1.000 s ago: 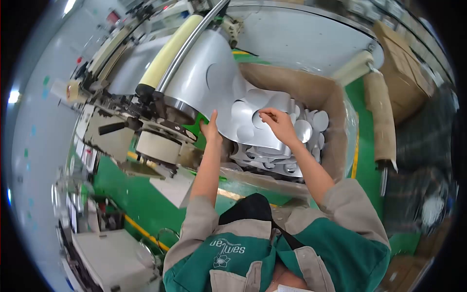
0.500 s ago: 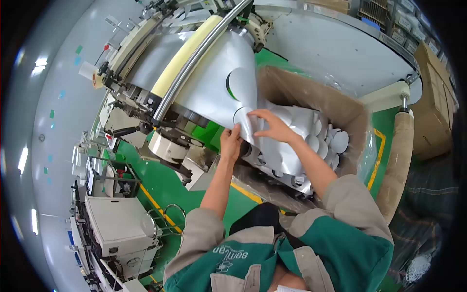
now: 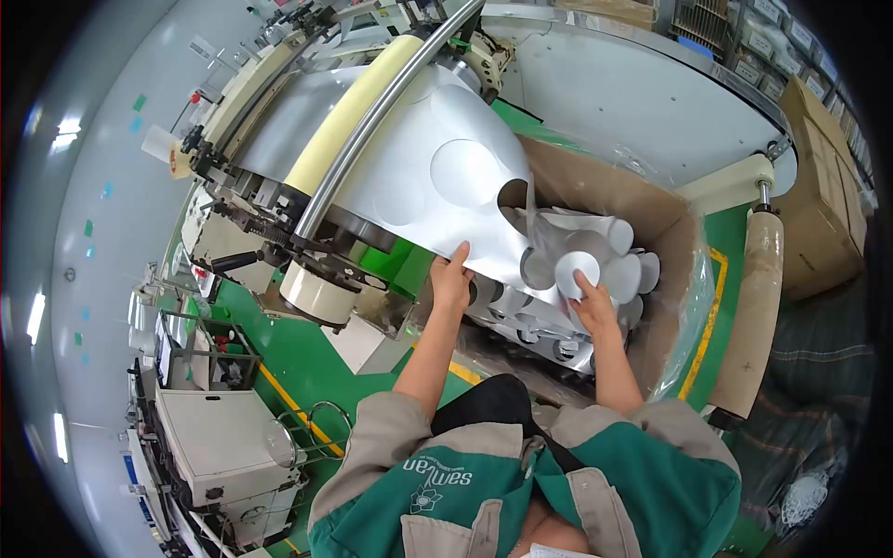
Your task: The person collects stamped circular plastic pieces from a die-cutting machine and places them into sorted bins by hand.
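Observation:
A wide silver sheet (image 3: 423, 200) with round cut outlines hangs from a machine roller. My left hand (image 3: 451, 281) pinches its lower edge, thumb on top and fingers underneath. Out to the right, my right hand (image 3: 595, 307) grips a pale round disc (image 3: 575, 271), the thumb lying on its face. Beside that disc, the sheet has open round holes along its loose end. Below both hands, a plastic-lined cardboard box (image 3: 674, 206) holds a heap of silver sheet and loose discs (image 3: 625, 274).
A steel bar (image 3: 372, 121) and a yellow roller (image 3: 349, 116) cross the machine above the sheet. To the right stand a brown-wrapped roll (image 3: 752, 316) and a tall carton (image 3: 819, 195). A white cabinet (image 3: 219, 423) and a round stool (image 3: 284, 442) are at lower left.
My right hand has moved right and down, from the sheet's edge to over the box, with a disc in it. More of the sheet has come down, its end now reaching farther right.

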Demonstrator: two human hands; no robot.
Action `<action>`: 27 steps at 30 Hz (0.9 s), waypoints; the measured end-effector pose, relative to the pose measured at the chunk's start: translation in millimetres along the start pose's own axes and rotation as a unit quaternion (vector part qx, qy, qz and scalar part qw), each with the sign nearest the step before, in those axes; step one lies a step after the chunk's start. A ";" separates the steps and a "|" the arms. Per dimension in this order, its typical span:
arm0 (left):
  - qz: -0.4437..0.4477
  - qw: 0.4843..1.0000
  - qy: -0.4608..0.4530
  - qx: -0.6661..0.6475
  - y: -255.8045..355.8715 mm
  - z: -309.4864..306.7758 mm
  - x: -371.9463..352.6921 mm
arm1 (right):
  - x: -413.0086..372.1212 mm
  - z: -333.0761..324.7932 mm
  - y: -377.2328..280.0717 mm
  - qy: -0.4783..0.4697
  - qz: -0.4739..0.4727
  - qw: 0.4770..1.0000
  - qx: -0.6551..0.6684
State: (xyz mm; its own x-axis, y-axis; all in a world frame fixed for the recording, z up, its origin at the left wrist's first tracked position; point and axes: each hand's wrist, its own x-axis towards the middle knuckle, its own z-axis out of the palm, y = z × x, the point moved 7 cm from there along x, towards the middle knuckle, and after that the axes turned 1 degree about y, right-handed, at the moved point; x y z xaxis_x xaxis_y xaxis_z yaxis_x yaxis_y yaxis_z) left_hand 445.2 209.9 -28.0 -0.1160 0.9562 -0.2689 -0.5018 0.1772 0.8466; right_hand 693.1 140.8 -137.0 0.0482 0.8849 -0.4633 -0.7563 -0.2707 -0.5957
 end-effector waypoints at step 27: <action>0.035 0.991 0.033 0.122 20.6 -7.5 6.0 | 7.7 47.1 -4.0 -0.072 -0.044 0.991 0.103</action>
State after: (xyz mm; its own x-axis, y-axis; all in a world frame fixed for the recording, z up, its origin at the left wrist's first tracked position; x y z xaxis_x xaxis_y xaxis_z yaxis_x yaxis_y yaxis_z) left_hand 427.8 217.5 -15.6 -0.2034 0.9523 -0.2274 -0.2693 0.1689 0.9481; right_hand 665.8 166.5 -107.3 0.0377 0.9506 -0.3082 -0.8714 -0.1197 -0.4758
